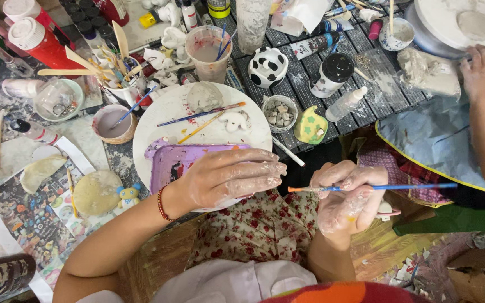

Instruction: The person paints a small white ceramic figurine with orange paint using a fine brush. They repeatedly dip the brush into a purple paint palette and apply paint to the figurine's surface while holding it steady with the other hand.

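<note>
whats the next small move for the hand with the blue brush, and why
Probably swing the brush tip left to the purple tray. The right hand holds the blue paintbrush level in its fingers, orange tip pointing at the left hand, which lies flat on the tray. The brush hangs over the lap, touching nothing.

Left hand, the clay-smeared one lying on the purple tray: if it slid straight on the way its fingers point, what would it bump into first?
Probably the right hand holding the blue paintbrush; depth unclear.
</note>
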Motion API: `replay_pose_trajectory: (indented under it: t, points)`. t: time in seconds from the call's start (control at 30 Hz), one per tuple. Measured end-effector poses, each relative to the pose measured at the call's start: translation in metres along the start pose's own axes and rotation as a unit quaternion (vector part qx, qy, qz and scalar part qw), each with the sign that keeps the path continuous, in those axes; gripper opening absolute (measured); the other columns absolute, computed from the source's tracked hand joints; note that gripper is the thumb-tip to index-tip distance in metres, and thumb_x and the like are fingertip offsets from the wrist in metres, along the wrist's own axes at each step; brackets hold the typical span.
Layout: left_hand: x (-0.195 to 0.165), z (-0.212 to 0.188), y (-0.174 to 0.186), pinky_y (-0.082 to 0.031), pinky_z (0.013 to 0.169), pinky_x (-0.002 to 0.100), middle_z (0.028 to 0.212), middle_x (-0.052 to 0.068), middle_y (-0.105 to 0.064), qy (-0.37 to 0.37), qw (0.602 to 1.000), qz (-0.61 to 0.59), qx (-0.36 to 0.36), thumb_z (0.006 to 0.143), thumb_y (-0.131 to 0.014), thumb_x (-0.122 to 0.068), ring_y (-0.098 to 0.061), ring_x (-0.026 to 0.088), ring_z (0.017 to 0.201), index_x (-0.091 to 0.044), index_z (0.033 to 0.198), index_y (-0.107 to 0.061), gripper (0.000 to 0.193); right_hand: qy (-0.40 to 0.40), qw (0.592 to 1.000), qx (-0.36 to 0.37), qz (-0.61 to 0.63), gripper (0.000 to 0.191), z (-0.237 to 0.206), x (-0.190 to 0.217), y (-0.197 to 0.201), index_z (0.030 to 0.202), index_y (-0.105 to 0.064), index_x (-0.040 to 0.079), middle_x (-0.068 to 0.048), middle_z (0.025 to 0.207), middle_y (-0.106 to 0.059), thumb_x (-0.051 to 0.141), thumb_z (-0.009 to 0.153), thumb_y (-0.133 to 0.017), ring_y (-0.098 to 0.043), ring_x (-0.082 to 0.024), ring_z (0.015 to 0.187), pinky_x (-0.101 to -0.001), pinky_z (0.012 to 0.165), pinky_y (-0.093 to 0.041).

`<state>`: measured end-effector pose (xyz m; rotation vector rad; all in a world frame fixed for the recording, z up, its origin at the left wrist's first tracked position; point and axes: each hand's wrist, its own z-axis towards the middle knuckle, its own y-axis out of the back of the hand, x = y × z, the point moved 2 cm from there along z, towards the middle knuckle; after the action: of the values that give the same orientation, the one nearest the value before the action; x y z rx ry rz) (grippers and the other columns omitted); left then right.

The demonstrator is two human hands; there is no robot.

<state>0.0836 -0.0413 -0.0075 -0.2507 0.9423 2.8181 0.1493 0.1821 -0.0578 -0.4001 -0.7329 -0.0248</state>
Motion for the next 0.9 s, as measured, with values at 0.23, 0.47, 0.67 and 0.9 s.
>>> replay_pose_trajectory:
  t: [0.23, 0.47, 0.67, 0.9]
  points:
    - [-0.006, 0.000, 0.000, -0.062, 0.104, 0.043, 0.139, 0.016, -0.063, -0.024, 0.999, 0.033, 0.028, 0.103, -0.068, -0.006, -0.065, 0.036, 0.129, -0.001, 0.137, -0.061, 0.035, 0.005, 0.999, 0.018, -0.030, 0.034, -0.003, 0.001, -0.002, 0.103, -0.035, 0.004, -0.015, 0.076, -0.046, 0.034, 0.115, -0.045, -0.040, -0.017, 0.052, -0.0290, 0.048, -0.040]
    - [-0.010, 0.000, -0.006, -0.063, 0.105, 0.041, 0.143, 0.015, -0.061, -0.066, 0.993, 0.088, 0.035, 0.106, -0.070, -0.004, -0.063, 0.034, 0.131, -0.002, 0.139, -0.061, 0.035, 0.019, 0.997, 0.030, -0.063, 0.033, -0.003, 0.001, 0.000, 0.101, -0.035, 0.004, -0.011, 0.078, -0.040, 0.032, 0.115, -0.044, -0.042, -0.019, 0.052, -0.0314, 0.049, -0.040]
    - [-0.011, 0.002, -0.006, -0.063, 0.105, 0.043, 0.142, 0.016, -0.061, -0.058, 0.994, 0.072, 0.059, 0.104, -0.067, -0.005, -0.063, 0.036, 0.131, 0.000, 0.138, -0.060, 0.035, -0.042, 0.997, 0.039, -0.051, 0.036, -0.006, 0.003, 0.000, 0.102, -0.035, 0.004, -0.011, 0.076, -0.046, 0.036, 0.115, -0.043, -0.040, -0.016, 0.053, -0.0274, 0.047, -0.032]
    - [-0.011, 0.005, -0.003, -0.063, 0.105, 0.043, 0.142, 0.015, -0.061, -0.056, 0.995, 0.059, 0.061, 0.105, -0.065, -0.004, -0.063, 0.035, 0.131, -0.002, 0.140, -0.060, 0.036, -0.039, 0.998, 0.048, -0.023, 0.033, -0.005, 0.002, -0.002, 0.104, -0.038, 0.006, -0.007, 0.083, -0.041, 0.035, 0.118, -0.044, -0.047, -0.018, 0.060, -0.0304, 0.056, -0.040]
